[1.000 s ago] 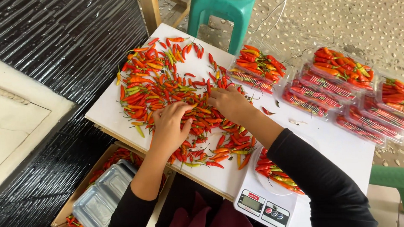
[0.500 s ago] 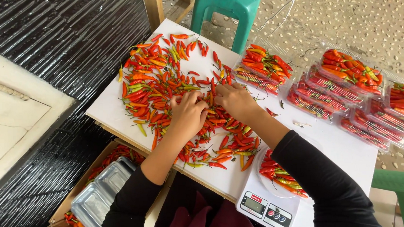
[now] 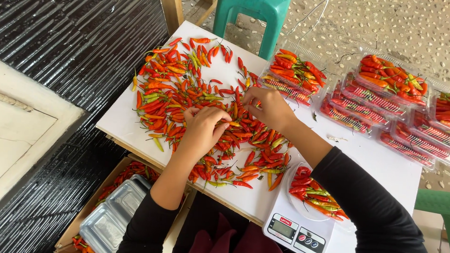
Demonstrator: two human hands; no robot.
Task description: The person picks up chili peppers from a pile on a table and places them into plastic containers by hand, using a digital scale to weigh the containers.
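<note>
Clear chili packs stacked at table's right; grey scale screen near edge.

Left hand curled over chilies, fingertips pinching some. Right hand just beside it, fingers down in same pile. Pile spread on white counter. Scale at near edge, chili tray on top. Packed trays stacked far right. Green stool behind counter. Box of empty trays below.

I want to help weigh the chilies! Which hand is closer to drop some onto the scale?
Probably the right hand. Its arm runs right beside the scale at the near right corner of the table. The left hand sits farther off, in the middle of the chili pile.
</note>
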